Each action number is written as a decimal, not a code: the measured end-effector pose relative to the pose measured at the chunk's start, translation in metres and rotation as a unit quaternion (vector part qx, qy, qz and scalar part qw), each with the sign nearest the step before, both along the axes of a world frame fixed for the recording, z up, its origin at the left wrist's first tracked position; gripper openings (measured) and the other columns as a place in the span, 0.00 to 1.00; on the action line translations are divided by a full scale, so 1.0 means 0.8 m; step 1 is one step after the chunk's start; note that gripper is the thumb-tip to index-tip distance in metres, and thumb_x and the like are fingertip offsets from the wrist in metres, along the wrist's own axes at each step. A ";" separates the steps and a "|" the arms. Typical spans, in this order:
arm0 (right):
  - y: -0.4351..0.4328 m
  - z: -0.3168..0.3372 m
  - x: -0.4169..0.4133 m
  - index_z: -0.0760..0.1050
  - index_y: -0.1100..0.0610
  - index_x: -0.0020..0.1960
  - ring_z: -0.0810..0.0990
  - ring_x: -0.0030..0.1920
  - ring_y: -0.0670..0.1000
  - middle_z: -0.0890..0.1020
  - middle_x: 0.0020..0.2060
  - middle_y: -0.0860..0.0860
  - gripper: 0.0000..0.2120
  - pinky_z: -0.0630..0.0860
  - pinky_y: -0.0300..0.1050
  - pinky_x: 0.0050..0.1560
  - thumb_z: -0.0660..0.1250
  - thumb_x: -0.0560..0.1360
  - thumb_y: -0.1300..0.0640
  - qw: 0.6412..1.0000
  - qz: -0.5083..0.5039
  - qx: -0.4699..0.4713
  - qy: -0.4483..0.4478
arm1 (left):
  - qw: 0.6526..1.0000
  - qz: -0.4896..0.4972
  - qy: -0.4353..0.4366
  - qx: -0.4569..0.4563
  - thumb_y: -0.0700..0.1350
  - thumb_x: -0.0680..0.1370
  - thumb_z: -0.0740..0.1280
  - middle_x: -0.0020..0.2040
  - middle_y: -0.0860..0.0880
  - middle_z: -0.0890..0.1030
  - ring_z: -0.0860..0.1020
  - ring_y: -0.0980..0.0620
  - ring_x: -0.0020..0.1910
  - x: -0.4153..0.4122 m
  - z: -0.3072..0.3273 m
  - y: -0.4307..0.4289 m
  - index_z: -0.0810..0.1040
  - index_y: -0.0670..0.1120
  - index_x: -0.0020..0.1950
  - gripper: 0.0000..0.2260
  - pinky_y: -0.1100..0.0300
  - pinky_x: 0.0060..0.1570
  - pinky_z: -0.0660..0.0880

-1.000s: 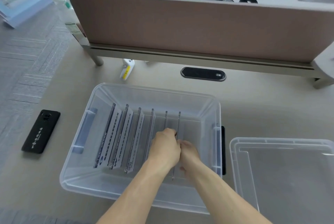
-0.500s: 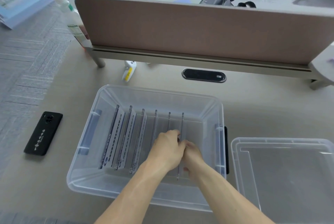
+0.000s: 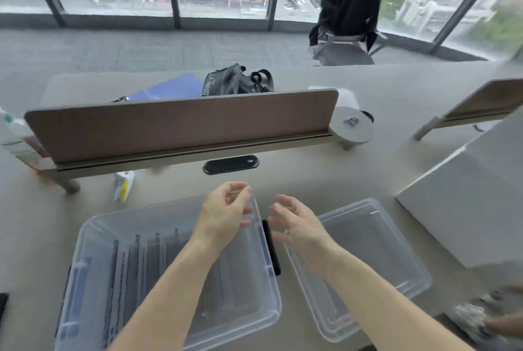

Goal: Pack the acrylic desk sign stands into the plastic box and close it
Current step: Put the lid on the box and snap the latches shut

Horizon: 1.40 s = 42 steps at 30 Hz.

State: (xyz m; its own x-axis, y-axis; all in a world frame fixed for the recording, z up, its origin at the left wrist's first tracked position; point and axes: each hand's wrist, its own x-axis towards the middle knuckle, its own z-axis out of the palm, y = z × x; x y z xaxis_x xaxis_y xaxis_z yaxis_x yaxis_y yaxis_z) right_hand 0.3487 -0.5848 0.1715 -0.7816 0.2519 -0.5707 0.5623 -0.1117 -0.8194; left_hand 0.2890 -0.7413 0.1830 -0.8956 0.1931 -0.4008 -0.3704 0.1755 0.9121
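Both hands have come up out of the box since the earlier frame. They were then low among the stands; now the left hand and right hand hang at centre frame, above the box's right edge. The view has also tilted up to take in the windows.

Grip state: both released, fingers loosely spread, and nothing visibly held.

The acrylic desk sign stands sit on edge in a row inside the plastic box, lower left of the frame. They lie below and left of the left hand, apart from both hands. Blur prevents a count. The lid lies flat on the desk, lower right of centre, just beside the box. It is under the right hand and untouched.

Assessment: packing appears complete and closing remains. The lid is judged light, thin, smooth and somewhat flexible, so it is likely to bow if raised by one corner. It is best taken at two opposite rims, one hand on each. The stands are judged stiff, brittle and easily scratched, so any straightening should be done by the top edges.
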 end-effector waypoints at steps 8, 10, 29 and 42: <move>0.203 0.055 0.057 0.73 0.51 0.66 0.80 0.62 0.53 0.78 0.63 0.54 0.13 0.78 0.56 0.64 0.63 0.82 0.53 0.990 -0.110 0.083 0.027 | 0.996 -0.074 -0.041 -0.004 0.50 0.85 0.61 0.58 0.47 0.81 0.81 0.47 0.55 0.016 0.018 0.155 0.77 0.49 0.60 0.09 0.46 0.55 0.81; 0.248 0.041 0.067 0.72 0.53 0.68 0.80 0.58 0.51 0.78 0.63 0.53 0.15 0.78 0.54 0.61 0.64 0.82 0.53 0.989 -0.113 0.100 0.007 | 0.996 -0.067 -0.057 -0.028 0.51 0.84 0.62 0.61 0.47 0.79 0.79 0.48 0.56 0.022 -0.001 0.185 0.76 0.49 0.61 0.09 0.46 0.57 0.80; 0.449 -0.197 0.082 0.60 0.59 0.78 0.62 0.76 0.60 0.63 0.76 0.57 0.31 0.62 0.51 0.73 0.64 0.80 0.49 0.914 0.060 0.347 -0.200 | 0.914 0.110 -0.249 -0.299 0.49 0.79 0.69 0.75 0.36 0.67 0.69 0.36 0.73 0.113 -0.244 0.312 0.66 0.38 0.76 0.30 0.44 0.70 0.70; 0.463 -0.261 0.084 0.53 0.58 0.79 0.58 0.76 0.59 0.57 0.78 0.56 0.39 0.64 0.59 0.72 0.67 0.77 0.44 0.872 0.027 0.422 -0.246 | 0.921 0.074 -0.082 -0.374 0.38 0.81 0.63 0.75 0.33 0.66 0.64 0.37 0.76 0.063 -0.288 0.311 0.62 0.41 0.81 0.28 0.48 0.74 0.61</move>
State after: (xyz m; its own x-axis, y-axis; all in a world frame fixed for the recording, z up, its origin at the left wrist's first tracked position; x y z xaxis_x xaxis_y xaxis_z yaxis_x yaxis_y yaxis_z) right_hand 0.4158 -0.2145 -0.0374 -0.5182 0.7149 -0.4695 0.8547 0.4525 -0.2543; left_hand 0.3395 -0.4923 -0.0472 -0.8057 -0.3108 -0.5042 -0.5624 0.6686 0.4865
